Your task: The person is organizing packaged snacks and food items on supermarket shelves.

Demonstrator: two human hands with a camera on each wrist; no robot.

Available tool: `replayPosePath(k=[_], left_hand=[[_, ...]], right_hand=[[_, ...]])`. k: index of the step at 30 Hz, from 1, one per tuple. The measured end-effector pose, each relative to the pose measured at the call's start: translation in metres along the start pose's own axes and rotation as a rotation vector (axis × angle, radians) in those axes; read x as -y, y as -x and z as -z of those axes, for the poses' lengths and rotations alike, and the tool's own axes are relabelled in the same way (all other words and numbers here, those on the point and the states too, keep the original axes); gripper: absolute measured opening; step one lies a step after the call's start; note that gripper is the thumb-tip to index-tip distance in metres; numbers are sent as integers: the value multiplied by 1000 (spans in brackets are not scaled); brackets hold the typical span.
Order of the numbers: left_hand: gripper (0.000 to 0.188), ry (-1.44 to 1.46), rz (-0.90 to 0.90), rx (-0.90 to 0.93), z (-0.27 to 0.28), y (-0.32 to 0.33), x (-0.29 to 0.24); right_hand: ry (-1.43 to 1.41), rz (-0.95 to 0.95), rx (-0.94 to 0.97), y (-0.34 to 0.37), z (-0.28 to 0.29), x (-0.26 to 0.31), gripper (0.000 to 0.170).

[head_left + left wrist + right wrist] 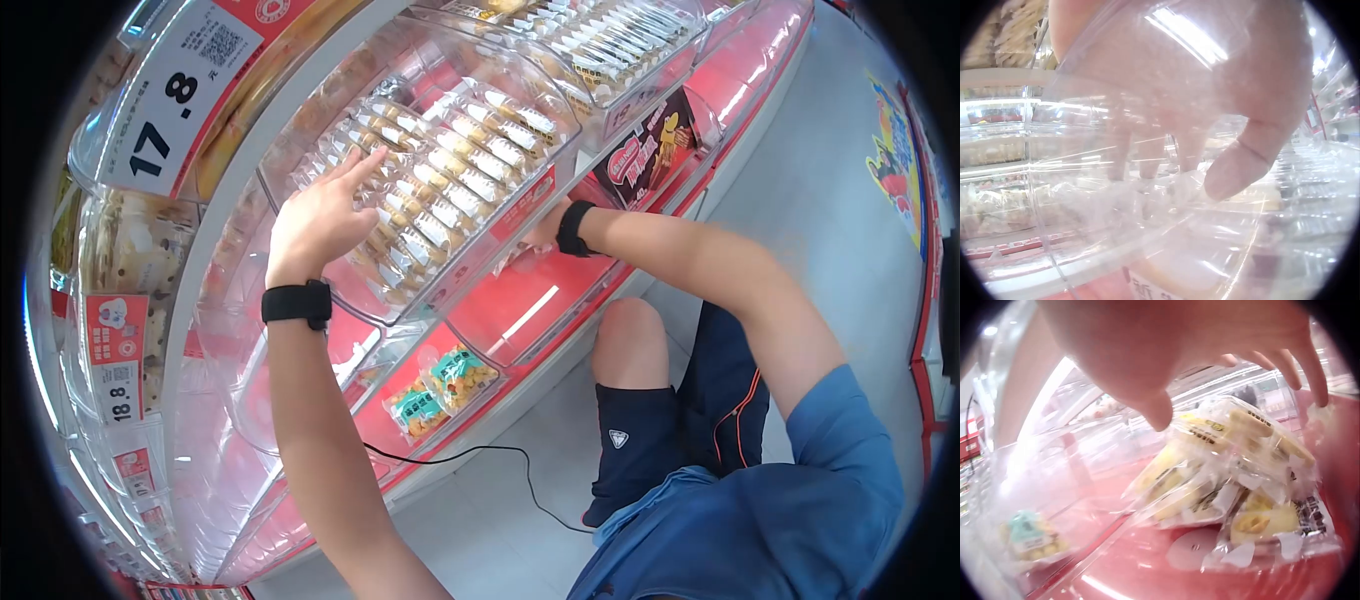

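Observation:
My left hand [325, 218] reaches into the upper clear bin [400, 318], its fingers stretched out over rows of individually wrapped snacks [450, 180]. Seen from the left wrist, the fingers [1150, 159] point down at the wrappers behind a clear plastic wall, thumb apart from the rest. Below that bin, my right hand [545, 228] is mostly hidden behind its front edge. The right wrist view has this hand [1185, 356] spread above a small pile of clear-wrapped pastries [1210, 469] on a red shelf floor. Its thumb overlaps the top package there.
Two snack bags with teal labels [440, 390] lie in the neighbouring lower compartment. A dark brown package [650, 150] stands right of my right hand. Price signs [165, 110] line the left side. A black cable [480, 450] hangs above the floor by my knees.

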State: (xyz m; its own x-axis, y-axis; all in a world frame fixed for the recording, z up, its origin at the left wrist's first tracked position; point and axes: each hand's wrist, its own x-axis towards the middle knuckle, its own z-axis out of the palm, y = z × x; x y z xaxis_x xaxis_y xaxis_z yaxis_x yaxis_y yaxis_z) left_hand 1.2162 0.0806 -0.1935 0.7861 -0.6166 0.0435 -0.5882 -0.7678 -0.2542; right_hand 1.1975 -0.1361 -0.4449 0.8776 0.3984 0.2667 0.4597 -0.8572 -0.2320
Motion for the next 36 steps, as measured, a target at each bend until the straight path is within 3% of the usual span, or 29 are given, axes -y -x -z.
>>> replayPosePath(k=[3, 8, 16, 18, 21, 22, 26, 29, 30, 33, 36], left_hand=[[73, 0, -28, -37, -1, -1, 2], [68, 32, 35, 53, 7, 1, -7], [72, 52, 33, 25, 5, 0, -5], [73, 46, 12, 8, 3, 0, -3], [73, 57, 3, 0, 3, 0, -2], [73, 64, 1, -6, 0, -1, 1], [74, 61, 18, 7, 2, 1, -2], [75, 61, 29, 12, 3, 1, -3], [75, 55, 27, 5, 2, 1, -2], [75, 58, 26, 1, 1, 0, -2], [72, 67, 35, 27, 3, 0, -3]], right_hand=[[-1, -15, -29, -16, -18, -5, 35], [-18, 47, -128, -22, -29, -12, 32], [140, 372, -461, 2, -19, -6, 29], [323, 293, -332, 30, 27, 24, 30], [210, 218, 131, 57, 63, 46, 31], [162, 320, 43, 70, 41, 32, 31], [-210, 108, 185, 69, 54, 22, 30], [-603, 70, -29, 65, 47, 3, 39], [-773, 12, 44, 66, 47, -3, 45], [-984, -170, 258, 77, 45, -5, 42], [-644, -84, 212, 82, 47, -5, 44]])
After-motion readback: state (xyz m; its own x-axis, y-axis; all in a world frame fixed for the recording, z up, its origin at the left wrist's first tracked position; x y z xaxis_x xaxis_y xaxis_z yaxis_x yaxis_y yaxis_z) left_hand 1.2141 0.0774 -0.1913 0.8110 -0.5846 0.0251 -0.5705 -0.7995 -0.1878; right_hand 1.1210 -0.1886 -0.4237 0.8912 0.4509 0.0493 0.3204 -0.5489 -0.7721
